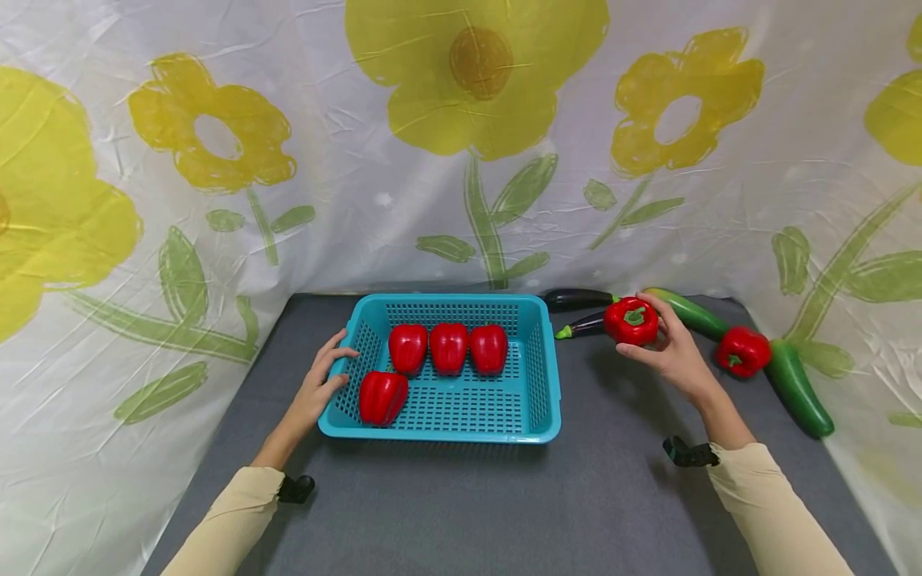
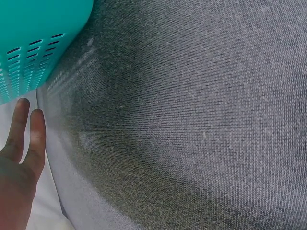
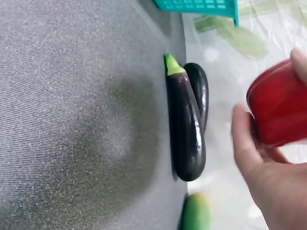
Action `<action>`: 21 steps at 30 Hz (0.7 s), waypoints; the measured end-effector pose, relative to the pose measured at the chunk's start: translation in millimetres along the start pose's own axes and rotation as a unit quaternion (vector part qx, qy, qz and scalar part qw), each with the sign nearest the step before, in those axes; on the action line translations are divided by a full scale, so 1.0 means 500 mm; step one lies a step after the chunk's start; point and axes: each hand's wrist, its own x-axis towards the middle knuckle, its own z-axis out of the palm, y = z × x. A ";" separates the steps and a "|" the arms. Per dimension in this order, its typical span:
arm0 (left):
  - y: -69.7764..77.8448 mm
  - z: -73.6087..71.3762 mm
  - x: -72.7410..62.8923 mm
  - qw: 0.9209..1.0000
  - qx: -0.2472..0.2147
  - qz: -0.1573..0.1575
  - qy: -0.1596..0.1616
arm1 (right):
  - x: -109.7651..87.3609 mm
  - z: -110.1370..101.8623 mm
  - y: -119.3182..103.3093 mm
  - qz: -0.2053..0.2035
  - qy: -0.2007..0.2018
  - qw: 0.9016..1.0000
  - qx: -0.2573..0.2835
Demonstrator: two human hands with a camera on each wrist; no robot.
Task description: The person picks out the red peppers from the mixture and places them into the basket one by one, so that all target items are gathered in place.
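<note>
Head view: at the near-left of a rectangular turquoise plastic basket [image 1: 439, 437] with slotted walls, left hand [image 1: 320, 384] with fingers loosely extended over the left rim, holding nothing up. Inside, four glossy red bell peppers: three in a row toward the back [image 1: 449, 349], one at the front left [image 1: 383, 398]. To the right of the basket, raised above the dark grey cloth-covered table [image 1: 504, 512], a shiny red bell pepper with a green stem [image 1: 631, 320], gripped between thumb and fingers of the right hand [image 1: 673, 348]. Behind it, two long purple-black eggplants [image 1: 576, 299]. Farther right, a second loose red bell pepper [image 1: 743, 352] between two long green squash-like vegetables [image 1: 798, 388].

Left wrist view: two fingers straight, tips close to the basket's outer wall; contact impossible to tell.

Right wrist view: held pepper partly cropped at the right edge, clasped by thumb and fingers, near the eggplants. Eggplants side by side, overlapping in sight, nearer one green-capped. At the bottom, a blurred rounded green end; at the top, a basket corner.
</note>
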 end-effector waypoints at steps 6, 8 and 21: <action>0.000 -0.001 0.001 1.000 0.000 0.002 0.000 | -0.002 0.008 -0.009 -0.008 -0.010 1.000 -0.002; -0.002 -0.002 0.002 1.000 0.002 0.002 0.000 | -0.002 0.013 -0.016 -0.007 -0.013 1.000 -0.008; 0.000 -0.002 0.002 1.000 0.006 -0.012 -0.001 | 0.007 0.060 -0.080 0.020 -0.056 0.995 0.076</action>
